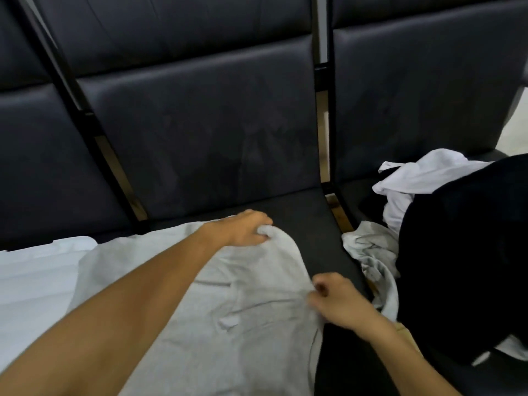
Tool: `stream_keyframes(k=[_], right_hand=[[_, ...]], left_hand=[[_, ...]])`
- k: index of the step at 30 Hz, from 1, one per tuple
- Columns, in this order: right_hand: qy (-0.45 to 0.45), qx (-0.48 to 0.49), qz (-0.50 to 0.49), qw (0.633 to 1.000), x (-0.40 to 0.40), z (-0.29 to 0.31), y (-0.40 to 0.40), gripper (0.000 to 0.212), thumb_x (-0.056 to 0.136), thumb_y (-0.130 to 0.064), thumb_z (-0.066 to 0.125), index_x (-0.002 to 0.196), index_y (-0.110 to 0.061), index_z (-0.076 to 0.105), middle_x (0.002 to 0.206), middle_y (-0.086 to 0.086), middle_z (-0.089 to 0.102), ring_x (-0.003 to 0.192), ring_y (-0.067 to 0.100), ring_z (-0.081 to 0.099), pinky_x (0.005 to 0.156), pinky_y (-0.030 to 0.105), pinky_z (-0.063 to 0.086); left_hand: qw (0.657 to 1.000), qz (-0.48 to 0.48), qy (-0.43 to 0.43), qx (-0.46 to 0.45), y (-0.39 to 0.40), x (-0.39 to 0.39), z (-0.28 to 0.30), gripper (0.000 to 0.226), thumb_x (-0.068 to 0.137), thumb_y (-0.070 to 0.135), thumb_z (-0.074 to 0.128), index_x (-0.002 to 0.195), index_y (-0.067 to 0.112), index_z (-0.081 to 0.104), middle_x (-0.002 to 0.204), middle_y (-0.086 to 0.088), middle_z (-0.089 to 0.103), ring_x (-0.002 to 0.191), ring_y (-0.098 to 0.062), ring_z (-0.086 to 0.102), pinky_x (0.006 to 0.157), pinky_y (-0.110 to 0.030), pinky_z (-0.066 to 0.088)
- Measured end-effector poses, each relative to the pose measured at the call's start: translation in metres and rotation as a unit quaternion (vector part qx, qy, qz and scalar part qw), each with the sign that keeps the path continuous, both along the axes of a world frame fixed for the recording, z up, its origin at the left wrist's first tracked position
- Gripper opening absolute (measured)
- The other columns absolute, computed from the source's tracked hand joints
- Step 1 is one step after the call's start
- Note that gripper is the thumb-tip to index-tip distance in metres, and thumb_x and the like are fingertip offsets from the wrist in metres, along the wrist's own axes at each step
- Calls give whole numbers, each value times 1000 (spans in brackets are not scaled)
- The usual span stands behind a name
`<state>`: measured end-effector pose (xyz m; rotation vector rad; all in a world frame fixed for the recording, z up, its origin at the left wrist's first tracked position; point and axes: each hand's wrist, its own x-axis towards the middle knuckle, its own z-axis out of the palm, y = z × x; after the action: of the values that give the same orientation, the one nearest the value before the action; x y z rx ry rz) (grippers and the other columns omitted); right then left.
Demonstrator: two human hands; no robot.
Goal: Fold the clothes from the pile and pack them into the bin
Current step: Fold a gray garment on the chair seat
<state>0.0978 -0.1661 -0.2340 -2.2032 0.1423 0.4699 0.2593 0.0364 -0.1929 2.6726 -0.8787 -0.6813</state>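
Dark padded seats carry your grey T-shirt (228, 295); it is soft, light, limp. Your left hand (245, 228) pinches its far edge, your right hand (334, 301) its near edge; keep hold at the corners.

Head view looks down, close over the seat (320, 207); single view

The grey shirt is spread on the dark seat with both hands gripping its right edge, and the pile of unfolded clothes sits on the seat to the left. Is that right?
Not quite. The head view shows the pile of unfolded clothes on the seat to the right, not the left. The rest holds: the grey shirt lies spread on the dark seat, with the left hand and the right hand gripping its right edge.
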Motion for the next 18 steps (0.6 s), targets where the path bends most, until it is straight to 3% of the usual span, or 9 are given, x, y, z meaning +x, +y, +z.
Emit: stream_keyframes(k=[2, 6, 10, 12, 15, 18], right_hand=[[-72, 60, -64, 994, -1, 5, -17, 42, 87, -5, 59, 61, -23, 31, 56, -7, 30, 53, 4, 29, 54, 27, 29], [-174, 97, -159, 967, -8, 49, -35, 31, 96, 2, 49, 76, -15, 33, 64, -1, 32, 51, 2, 29, 51, 22, 31], [-292, 52, -74, 952, 4, 134, -43, 9, 100, -15, 53, 106, -22, 51, 80, 1, 59, 68, 8, 57, 67, 22, 48], [-372, -28, 11, 928, 9, 199, -47, 14, 99, -29, 55, 98, -18, 64, 77, -8, 61, 70, 7, 58, 68, 16, 45], [-466, -107, 82, 875, 9, 285, -44, 44, 90, -47, 56, 72, -8, 64, 63, -5, 53, 61, 11, 46, 61, 24, 38], [-472, -151, 98, 863, -11, 358, -37, 34, 94, -45, 58, 80, -14, 63, 63, -6, 57, 57, 8, 51, 54, 21, 37]], left_hand=[[994, 79, -13, -72, 17, -2, 21, 26, 90, 29, 61, 68, 21, 49, 71, 2, 53, 61, -11, 47, 57, -38, 44], [977, 100, -85, -167, 49, -26, 89, 24, 91, 28, 65, 74, 27, 47, 68, 4, 55, 58, -14, 48, 55, -33, 43], [941, 118, -227, -221, 79, -64, 171, 14, 87, 30, 72, 82, 26, 60, 73, 7, 64, 68, -11, 62, 62, -38, 54], [919, 138, -279, -240, 99, -86, 217, 16, 85, 32, 74, 80, 19, 65, 71, 4, 65, 68, -13, 64, 63, -42, 54], [900, 162, -326, -241, 126, -117, 276, 23, 84, 37, 74, 78, 16, 67, 69, 0, 65, 67, -17, 63, 64, -44, 52], [883, 174, -355, -252, 143, -159, 324, 27, 84, 42, 70, 79, 16, 65, 70, -3, 64, 66, -18, 62, 64, -39, 53]])
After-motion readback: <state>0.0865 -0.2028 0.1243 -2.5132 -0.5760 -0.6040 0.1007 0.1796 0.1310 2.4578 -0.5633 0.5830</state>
